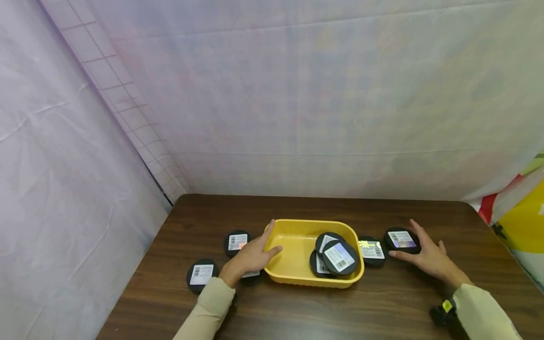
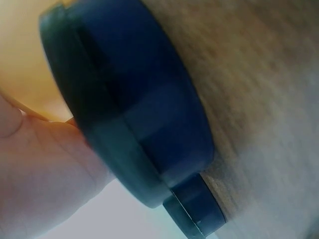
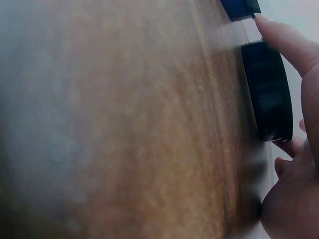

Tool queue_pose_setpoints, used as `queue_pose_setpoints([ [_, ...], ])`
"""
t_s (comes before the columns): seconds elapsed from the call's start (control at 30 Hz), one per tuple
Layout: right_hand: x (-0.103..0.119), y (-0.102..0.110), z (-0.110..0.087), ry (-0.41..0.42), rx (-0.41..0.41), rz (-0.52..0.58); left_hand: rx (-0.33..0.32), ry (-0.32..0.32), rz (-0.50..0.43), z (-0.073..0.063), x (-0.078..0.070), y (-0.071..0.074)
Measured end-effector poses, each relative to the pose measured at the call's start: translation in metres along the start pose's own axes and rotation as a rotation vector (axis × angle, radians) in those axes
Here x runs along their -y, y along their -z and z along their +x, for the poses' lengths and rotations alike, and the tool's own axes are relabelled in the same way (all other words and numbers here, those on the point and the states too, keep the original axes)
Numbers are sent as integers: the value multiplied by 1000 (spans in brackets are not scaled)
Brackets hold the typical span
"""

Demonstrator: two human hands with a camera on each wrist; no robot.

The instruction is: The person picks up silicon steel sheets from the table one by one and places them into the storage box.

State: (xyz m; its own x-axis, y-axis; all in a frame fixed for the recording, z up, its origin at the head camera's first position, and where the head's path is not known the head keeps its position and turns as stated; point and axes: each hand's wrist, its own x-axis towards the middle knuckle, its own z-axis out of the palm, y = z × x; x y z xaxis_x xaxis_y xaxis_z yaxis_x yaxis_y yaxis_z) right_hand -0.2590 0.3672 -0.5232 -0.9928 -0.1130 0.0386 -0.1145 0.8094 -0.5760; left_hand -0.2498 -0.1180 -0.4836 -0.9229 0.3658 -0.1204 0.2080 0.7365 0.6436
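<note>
My left hand [image 1: 255, 255] rests at the left end of a yellow plastic basket [image 1: 312, 282], its index finger along the rim and its thumb reaching over the inside. Inside the basket, several flat round black containers with white labels [image 1: 340, 258] lie overlapped at the right end. My right hand [image 1: 429, 257] is spread about another labelled round black container [image 1: 401, 239] on the table, thumb at its near edge and index finger at the far right. In the right wrist view, thumb and fingers stand at opposite ends of that container [image 3: 268, 92]; firm contact is unclear.
One black container [image 1: 373, 250] lies between the basket and my right hand. Left of the basket are others [image 1: 203, 275], [image 1: 236, 242], one partly hidden under my left wrist. The brown wooden table [image 1: 314, 311] meets a pale cloth backdrop [image 1: 306, 104].
</note>
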Motion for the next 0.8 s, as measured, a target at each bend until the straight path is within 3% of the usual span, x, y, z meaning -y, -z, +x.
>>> queue_pose_setpoints([
  [0.8,-2,-5,6,16,-28,2,-9,-9,-3,0,1,-1],
])
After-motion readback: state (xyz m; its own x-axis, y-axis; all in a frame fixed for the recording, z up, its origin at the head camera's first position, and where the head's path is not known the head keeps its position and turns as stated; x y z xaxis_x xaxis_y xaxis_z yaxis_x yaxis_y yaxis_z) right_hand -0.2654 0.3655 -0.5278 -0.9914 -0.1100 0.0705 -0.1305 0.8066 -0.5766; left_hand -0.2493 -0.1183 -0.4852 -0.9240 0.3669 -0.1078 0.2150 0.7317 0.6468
